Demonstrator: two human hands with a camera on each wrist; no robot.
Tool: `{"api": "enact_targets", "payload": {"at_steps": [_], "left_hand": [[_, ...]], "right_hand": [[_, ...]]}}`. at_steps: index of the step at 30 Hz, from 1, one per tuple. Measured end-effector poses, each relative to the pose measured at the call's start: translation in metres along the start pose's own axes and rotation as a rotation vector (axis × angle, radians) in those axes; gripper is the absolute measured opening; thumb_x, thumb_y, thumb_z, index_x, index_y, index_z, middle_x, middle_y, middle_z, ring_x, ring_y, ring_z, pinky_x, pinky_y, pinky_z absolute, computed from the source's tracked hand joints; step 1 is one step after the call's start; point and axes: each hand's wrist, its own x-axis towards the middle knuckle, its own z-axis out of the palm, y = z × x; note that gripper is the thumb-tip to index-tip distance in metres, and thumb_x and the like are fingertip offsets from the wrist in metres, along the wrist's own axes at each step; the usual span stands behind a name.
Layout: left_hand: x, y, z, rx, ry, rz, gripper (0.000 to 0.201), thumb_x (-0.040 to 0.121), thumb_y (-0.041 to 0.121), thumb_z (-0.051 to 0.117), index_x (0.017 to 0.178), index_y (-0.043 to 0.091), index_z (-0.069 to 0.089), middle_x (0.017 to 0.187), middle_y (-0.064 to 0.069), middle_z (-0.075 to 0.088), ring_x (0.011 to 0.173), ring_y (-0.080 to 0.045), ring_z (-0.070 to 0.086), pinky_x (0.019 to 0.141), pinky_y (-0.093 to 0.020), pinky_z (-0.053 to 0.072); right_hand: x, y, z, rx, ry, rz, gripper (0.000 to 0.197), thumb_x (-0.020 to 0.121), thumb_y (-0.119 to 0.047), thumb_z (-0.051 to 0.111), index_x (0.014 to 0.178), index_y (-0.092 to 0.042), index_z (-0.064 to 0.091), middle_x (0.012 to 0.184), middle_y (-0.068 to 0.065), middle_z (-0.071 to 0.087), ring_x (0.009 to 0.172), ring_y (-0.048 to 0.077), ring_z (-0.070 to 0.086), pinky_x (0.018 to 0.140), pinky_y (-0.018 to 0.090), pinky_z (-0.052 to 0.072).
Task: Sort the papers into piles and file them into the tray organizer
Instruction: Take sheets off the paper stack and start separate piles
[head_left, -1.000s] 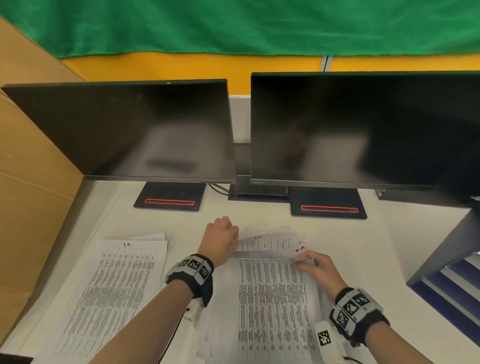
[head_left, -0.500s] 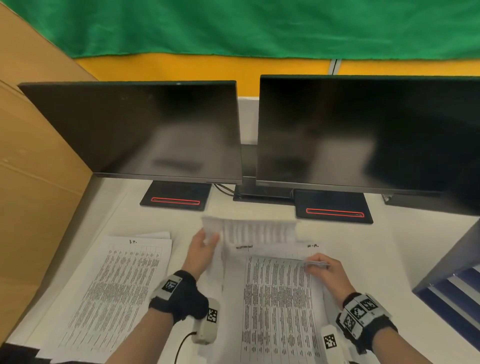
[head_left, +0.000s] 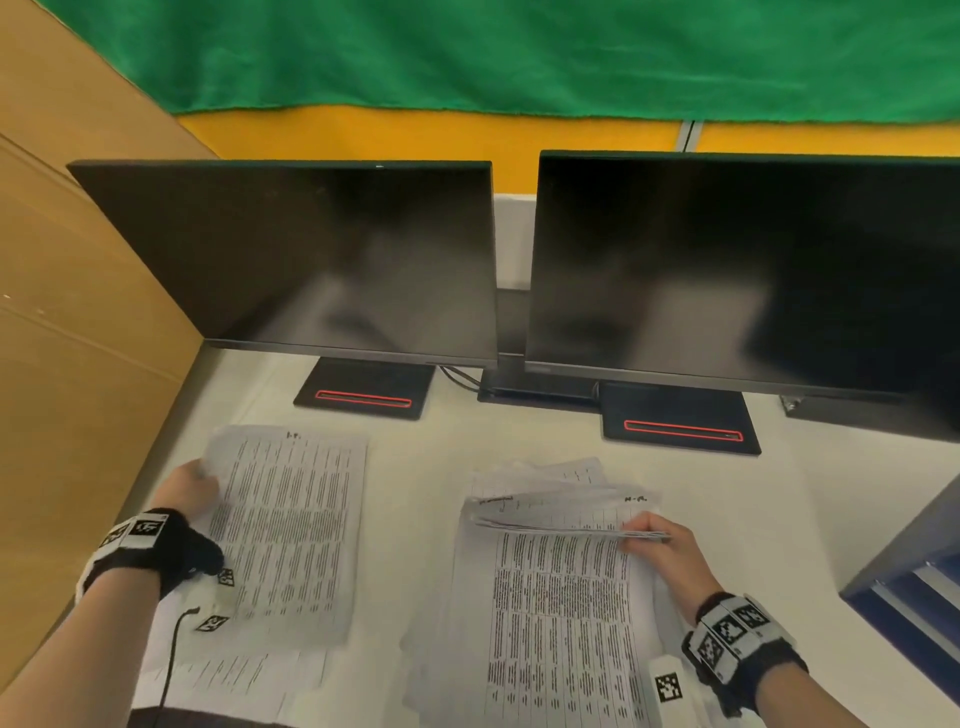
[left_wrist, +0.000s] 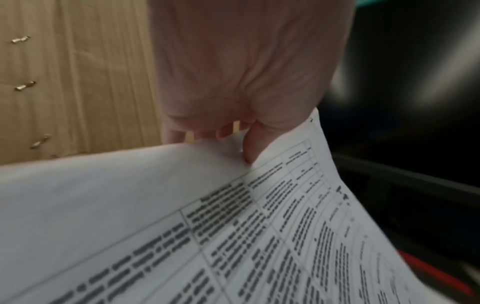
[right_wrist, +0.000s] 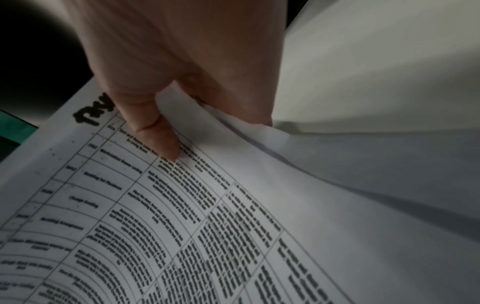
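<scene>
Left hand (head_left: 189, 488) pinches a sheet (head_left: 291, 530) above the left pile (head_left: 228, 675).
Since earlier, the sheet has crossed from the stack (head_left: 561, 613), whose top edge the right hand (head_left: 662, 553) grips.

Your head camera looks forward and down from above the white desk (head_left: 415, 467), taking in both monitors and both hands from some way off. Your left wrist camera sits very near the left hand (left_wrist: 241, 78), looking along it at the printed sheet (left_wrist: 182, 226) it pinches, with cardboard on the left of the frame. Your right wrist camera looks just as closely along the right hand (right_wrist: 182, 61) onto the right-hand stack (right_wrist: 207, 205); its upper left corner is dark, perhaps a monitor. Each wrist view shares its hand and paper with the head view.
</scene>
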Motion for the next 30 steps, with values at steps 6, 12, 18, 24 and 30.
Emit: {"api": "enact_targets", "payload": {"at_steps": [6, 12, 18, 24, 30], "left_hand": [[-0.033, 0.069, 0.025, 0.109, 0.256, 0.171, 0.058, 0.089, 0.036, 0.055, 0.136, 0.009, 0.036, 0.132, -0.021, 0.046, 0.118, -0.04, 0.048, 0.1, -0.055, 0.038], [-0.178, 0.198, 0.102, -0.019, -0.514, 1.025, 0.089, 0.071, 0.073, 0.053, 0.143, 0.026, 0.03, 0.134, 0.001, 0.049, 0.122, -0.016, 0.046, 0.11, -0.038, 0.031], [-0.219, 0.22, 0.162, 0.433, -0.241, 1.396, 0.036, 0.085, 0.0, 0.044, 0.116, 0.016, 0.048, 0.101, -0.005, 0.061, 0.086, -0.025, 0.058, 0.089, -0.041, 0.043], [-0.221, 0.212, 0.169, 0.274, -0.339, 1.378, 0.025, 0.095, 0.02, 0.041, 0.119, 0.016, 0.046, 0.107, -0.005, 0.052, 0.088, -0.022, 0.056, 0.077, -0.037, 0.049], [-0.172, 0.224, 0.148, 0.184, -0.215, 0.854, 0.029, 0.097, 0.021, 0.034, 0.119, 0.007, 0.046, 0.121, -0.01, 0.047, 0.102, -0.032, 0.057, 0.09, -0.04, 0.046]], "right_hand": [[-0.007, 0.001, 0.004, 0.03, 0.023, -0.022, 0.005, 0.078, -0.001, 0.069, 0.077, 0.004, 0.066, 0.083, 0.019, 0.069, 0.084, 0.026, 0.062, 0.083, 0.032, 0.047], [-0.016, -0.001, 0.012, 0.081, 0.081, -0.023, 0.013, 0.079, 0.006, 0.065, 0.072, -0.005, 0.067, 0.085, 0.013, 0.069, 0.083, 0.021, 0.061, 0.074, 0.025, 0.046], [-0.023, -0.004, 0.006, 0.1, 0.27, -0.023, 0.032, 0.076, -0.001, 0.07, 0.1, -0.013, 0.052, 0.105, 0.002, 0.055, 0.093, 0.012, 0.055, 0.075, 0.024, 0.047], [-0.022, -0.008, 0.003, 0.114, 0.158, -0.053, 0.058, 0.074, 0.004, 0.071, 0.118, -0.026, 0.046, 0.099, 0.003, 0.058, 0.095, 0.015, 0.058, 0.074, 0.019, 0.044], [-0.018, -0.002, 0.006, 0.049, 0.084, -0.068, 0.017, 0.078, 0.007, 0.066, 0.076, -0.009, 0.07, 0.08, 0.006, 0.068, 0.082, 0.018, 0.061, 0.084, 0.032, 0.047]]}}
